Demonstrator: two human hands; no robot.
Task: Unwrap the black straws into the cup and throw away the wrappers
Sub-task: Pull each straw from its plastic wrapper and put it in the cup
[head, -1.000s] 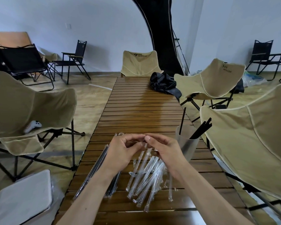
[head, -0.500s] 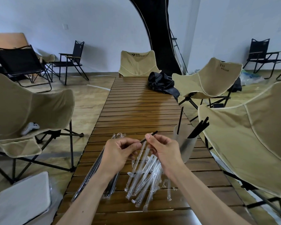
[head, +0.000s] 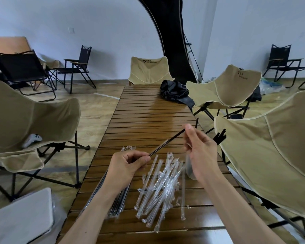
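Further apart now: right hand (head: 200, 152) pinches black straw (head: 167, 144); left hand (head: 128, 163) grips its wrapper end.

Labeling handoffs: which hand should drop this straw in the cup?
Right. The right hand already pinches the black straw's far end, and the cup stands just behind it. The left hand holds the wrapper end.

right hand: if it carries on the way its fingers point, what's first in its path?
The right hand, pinching the black straw, points up and away along the table. Probably the straw standing in the cup just beyond its fingertips; depth is unclear, so it might pass beside it.
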